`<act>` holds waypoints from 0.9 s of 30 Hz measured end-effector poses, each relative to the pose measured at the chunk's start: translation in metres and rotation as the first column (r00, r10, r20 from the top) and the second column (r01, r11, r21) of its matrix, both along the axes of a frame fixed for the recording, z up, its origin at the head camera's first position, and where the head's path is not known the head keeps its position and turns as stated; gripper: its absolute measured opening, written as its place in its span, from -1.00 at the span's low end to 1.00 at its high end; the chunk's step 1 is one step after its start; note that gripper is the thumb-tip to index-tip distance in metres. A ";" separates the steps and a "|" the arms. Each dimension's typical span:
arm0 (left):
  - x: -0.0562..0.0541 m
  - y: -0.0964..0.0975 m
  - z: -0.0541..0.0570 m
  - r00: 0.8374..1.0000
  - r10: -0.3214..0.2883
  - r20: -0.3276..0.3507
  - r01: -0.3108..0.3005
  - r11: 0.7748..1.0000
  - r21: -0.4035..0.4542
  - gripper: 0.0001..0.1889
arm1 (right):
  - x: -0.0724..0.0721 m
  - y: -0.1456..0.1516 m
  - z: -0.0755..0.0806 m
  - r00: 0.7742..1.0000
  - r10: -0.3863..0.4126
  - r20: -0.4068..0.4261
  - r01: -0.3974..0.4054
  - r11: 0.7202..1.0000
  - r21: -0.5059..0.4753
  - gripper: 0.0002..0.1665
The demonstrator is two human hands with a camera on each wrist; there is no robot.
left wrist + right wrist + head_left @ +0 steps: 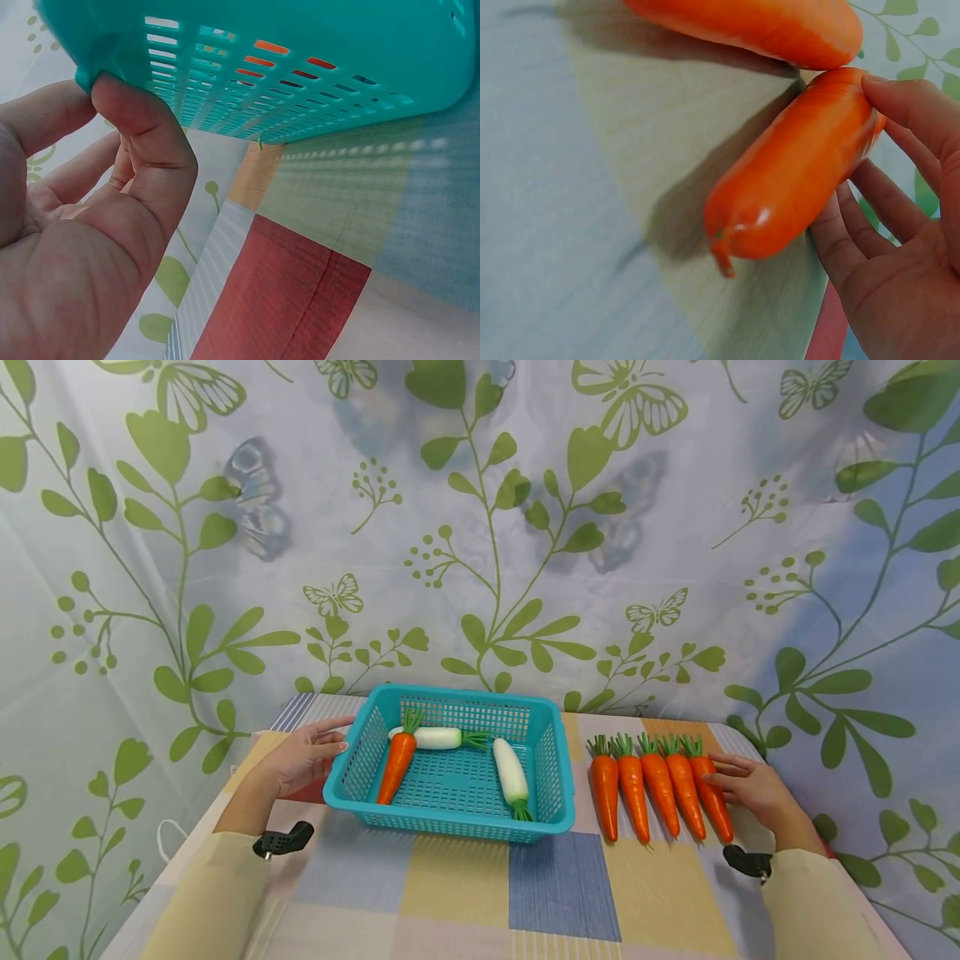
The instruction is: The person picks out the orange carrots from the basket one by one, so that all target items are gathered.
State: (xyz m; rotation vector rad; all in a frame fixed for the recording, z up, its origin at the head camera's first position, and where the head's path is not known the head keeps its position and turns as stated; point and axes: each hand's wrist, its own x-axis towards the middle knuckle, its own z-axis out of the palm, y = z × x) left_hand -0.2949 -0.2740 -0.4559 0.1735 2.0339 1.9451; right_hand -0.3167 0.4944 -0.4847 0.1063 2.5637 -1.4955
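At the left end of a turquoise plastic basket (450, 822), my left hand (311, 756) pinches the rim between thumb and forefinger, as the left wrist view shows close up. Inside the basket lie a carrot (397, 766) with green stalks, a white radish (438, 738) along the back wall and another white radish (512, 772) toward the right. Several carrots stand side by side in a row to the basket's right. My right hand (757, 789) grips the rightmost carrot (787, 176) near its leafy end, thumb on top and fingers along its outer side.
A patchwork tablecloth (457, 881) covers the table. Behind it hangs a curtain (480, 568) printed with leaves and butterflies. Another carrot (757, 30) lies right beside the gripped one. A white cord (161, 839) loops at the table's left edge.
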 end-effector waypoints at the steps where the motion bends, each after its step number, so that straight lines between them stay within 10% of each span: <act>1: 0.000 0.000 0.000 1.000 -0.001 0.000 0.001 1.000 0.001 -0.26 | 0.000 0.000 0.000 1.000 -0.003 0.000 0.003 1.000 0.014 -0.05; 27: 0.002 0.000 0.002 1.000 0.002 -0.002 -0.002 1.000 -0.016 -0.26 | 0.016 -0.038 0.033 0.990 -0.020 -0.139 0.056 0.964 0.261 -0.14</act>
